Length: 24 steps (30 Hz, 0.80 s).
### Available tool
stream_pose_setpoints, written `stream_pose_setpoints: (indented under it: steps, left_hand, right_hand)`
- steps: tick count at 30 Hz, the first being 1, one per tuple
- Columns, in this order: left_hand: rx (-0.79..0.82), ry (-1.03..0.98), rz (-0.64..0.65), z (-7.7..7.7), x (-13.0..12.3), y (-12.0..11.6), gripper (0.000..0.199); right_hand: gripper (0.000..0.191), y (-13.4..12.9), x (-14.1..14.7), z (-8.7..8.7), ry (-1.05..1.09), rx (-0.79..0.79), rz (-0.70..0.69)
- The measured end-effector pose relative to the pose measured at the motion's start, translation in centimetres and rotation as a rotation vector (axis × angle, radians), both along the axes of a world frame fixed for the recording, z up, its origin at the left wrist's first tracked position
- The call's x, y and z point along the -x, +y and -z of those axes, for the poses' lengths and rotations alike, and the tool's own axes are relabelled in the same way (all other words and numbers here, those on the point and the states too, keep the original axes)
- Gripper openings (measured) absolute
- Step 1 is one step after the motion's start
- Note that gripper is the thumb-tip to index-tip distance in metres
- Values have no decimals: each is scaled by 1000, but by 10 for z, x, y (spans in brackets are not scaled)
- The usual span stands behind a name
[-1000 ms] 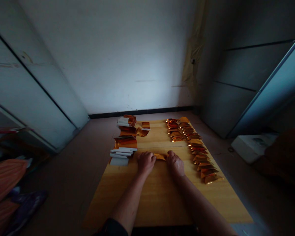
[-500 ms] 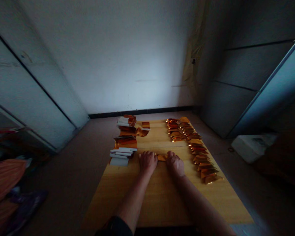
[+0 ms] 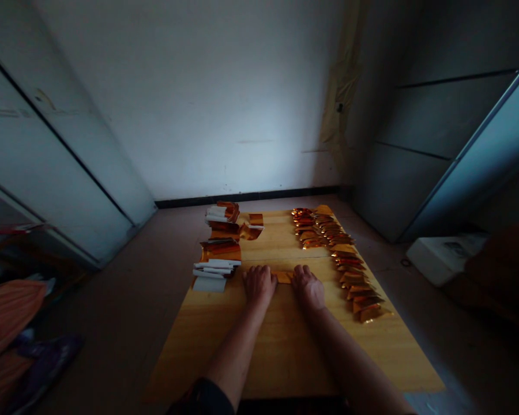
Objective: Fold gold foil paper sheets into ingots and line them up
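A small strip of folded gold foil paper [image 3: 284, 278] lies flat on the wooden table [image 3: 285, 346], stretched between my two hands. My left hand [image 3: 260, 285] has its curled fingers closed on the strip's left end. At the other end, my right hand [image 3: 308, 288] grips it with bent fingers. Both palms face down, so the fingertips are partly hidden. Left of my hands are piles of gold foil sheets [image 3: 221, 251], some showing white backs. To the right stand rows of folded gold foil pieces [image 3: 357, 276].
Beyond the table is a pale wall [image 3: 242, 115] with a dark baseboard. A white box [image 3: 435, 259] sits on the floor at right, near grey cabinets [image 3: 432, 127]. Orange cloth [image 3: 11, 317] and a purple item [image 3: 47, 369] are at lower left.
The foil strip between my hands looks flatter and smoother, with a straighter edge. My hands have barely shifted.
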State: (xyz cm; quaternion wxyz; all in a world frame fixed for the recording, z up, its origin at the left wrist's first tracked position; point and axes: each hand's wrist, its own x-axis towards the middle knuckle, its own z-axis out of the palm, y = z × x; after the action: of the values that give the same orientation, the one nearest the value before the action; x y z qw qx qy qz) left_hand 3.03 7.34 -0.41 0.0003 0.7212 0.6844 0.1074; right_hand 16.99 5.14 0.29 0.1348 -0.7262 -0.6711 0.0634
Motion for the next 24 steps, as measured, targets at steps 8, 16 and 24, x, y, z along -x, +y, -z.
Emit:
stream_pose_setpoints:
  steps: [8, 16, 24]
  left_hand:
    - [-38, -4, 157, -1, 0, 0, 11]
    - [2, -35, 196, 0, 2, 4, 12]
    - [-9, -102, 205, 2, 7, 0, 11]
  right_hand:
    - [18, -1, -9, 12, 120, -108, -6]
    - [21, -1, -16, 15, 177, -116, -80]
    - [14, -3, -6, 7, 70, -63, -47]
